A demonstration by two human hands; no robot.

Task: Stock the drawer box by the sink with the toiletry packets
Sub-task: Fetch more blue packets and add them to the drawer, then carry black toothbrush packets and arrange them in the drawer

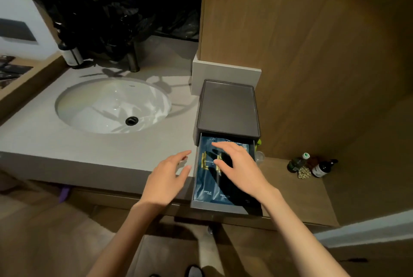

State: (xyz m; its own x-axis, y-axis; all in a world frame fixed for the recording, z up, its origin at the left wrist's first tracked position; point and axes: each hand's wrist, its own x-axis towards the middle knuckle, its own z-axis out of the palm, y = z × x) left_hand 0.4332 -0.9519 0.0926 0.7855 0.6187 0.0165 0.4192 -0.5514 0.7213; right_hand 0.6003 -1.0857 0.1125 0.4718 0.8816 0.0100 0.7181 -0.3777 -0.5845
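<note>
Right hand (239, 167) is spread, fingers straight and grasping nothing, over the blue toiletry packets (206, 184) in the pulled-out drawer (220, 206), probably to flatten them so it slides shut; contact is unclear. Left hand (166, 176) hovers relaxed and empty just beside the drawer, above the tabletop (44, 140), likely ready to steady the drawer box (228, 109) by the sink (107, 102).

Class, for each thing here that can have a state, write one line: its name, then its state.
drawer, pulled out of the drawer box.
toiletry packets, lying flat inside the drawer.
left hand, open, holding nothing, beside the drawer.
right hand, open, fingers spread over the packets.
sink, no water standing in it.
</note>
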